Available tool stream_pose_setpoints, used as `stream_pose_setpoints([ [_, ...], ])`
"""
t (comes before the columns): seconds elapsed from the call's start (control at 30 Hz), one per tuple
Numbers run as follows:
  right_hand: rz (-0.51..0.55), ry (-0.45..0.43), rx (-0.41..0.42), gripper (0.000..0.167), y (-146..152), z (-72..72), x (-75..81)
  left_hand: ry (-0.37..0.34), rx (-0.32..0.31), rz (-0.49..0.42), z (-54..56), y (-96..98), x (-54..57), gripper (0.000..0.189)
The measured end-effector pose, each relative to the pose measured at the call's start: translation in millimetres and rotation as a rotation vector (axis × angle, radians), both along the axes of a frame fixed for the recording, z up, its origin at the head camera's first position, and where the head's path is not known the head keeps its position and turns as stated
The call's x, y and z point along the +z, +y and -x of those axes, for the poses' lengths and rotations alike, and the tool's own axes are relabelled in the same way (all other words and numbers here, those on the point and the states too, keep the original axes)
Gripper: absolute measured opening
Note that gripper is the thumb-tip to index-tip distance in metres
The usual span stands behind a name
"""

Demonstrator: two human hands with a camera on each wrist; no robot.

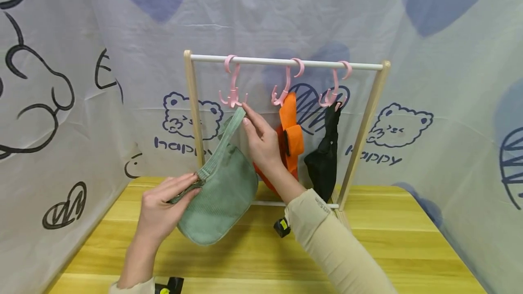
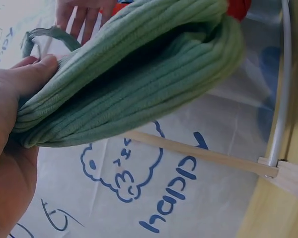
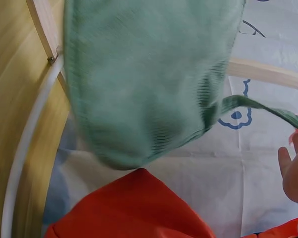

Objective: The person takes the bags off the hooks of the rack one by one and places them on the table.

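A green corduroy bag (image 1: 222, 198) hangs tilted between my hands, its strap (image 1: 229, 133) running up to the left pink hook (image 1: 234, 96). With thumb and fingers, my left hand (image 1: 163, 205) pinches the upper corner of the bag; its folded, gaping mouth (image 2: 139, 64) shows in the left wrist view. My right hand (image 1: 265, 144) holds the top of the strap between thumb and index finger, just below the hook's prongs. Whether the strap loops over a prong cannot be made out. In the right wrist view, the bag's broad side fills the upper middle.
A wooden rack (image 1: 191, 103) with a white rail (image 1: 261, 61) stands on the wooden table (image 1: 392, 235). An orange-red item (image 1: 291, 135) hangs from the middle hook (image 1: 283, 92), a black bag (image 1: 324, 162) from the right hook (image 1: 333, 96). Printed cloth (image 1: 261, 8) covers the walls behind.
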State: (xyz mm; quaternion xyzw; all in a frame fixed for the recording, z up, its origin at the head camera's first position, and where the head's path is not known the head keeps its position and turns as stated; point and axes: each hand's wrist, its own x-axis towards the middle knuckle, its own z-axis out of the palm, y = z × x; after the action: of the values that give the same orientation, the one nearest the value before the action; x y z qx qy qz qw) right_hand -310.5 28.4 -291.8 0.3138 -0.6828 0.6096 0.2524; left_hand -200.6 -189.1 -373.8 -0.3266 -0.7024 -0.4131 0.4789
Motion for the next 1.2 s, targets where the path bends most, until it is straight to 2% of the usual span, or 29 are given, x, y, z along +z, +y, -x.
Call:
stream_pose_setpoints([
  [0.03,-0.012,0.005,-0.006,0.042,1,0.6,0.1,-0.008,-0.015,0.013,-1.2,1.1,1.6,0.048],
  [0.1,-0.032,0.011,-0.015,0.042,1,2.5,0.5,-0.016,-0.049,0.032,-2.4,3.4,3.6,0.048],
  [0.27,-0.108,-0.070,0.004,0.045,5,3.7,-1.8,-0.010,-0.095,0.046,-4.2,6.2,6.3,0.047],
  [0.43,-0.200,-0.165,0.036,0.058,10,3.1,-11.0,-0.021,-0.069,0.029,-8.5,4.4,7.5,0.048],
  [0.6,-0.232,-0.229,0.036,0.071,13,2.0,-24.6,-0.043,-0.039,-0.018,-11.4,1.8,7.5,0.049],
  [0.8,-0.197,-0.293,0.047,0.071,16,1.6,-43.1,-0.048,-0.057,-0.060,-13.8,0.3,9.2,0.050],
  [0.93,-0.119,-0.317,0.099,0.065,17,2.7,-53.3,-0.045,-0.069,-0.065,-15.9,-1.1,12.2,0.049],
  [1.1,0.002,-0.347,0.132,0.048,17,6.3,-61.0,-0.040,-0.080,-0.058,-18.9,-6.1,15.5,0.049],
  [1.2,0.071,-0.344,0.140,0.041,18,11.8,-61.7,-0.021,-0.114,-0.053,-20.1,-8.9,16.9,0.048],
])
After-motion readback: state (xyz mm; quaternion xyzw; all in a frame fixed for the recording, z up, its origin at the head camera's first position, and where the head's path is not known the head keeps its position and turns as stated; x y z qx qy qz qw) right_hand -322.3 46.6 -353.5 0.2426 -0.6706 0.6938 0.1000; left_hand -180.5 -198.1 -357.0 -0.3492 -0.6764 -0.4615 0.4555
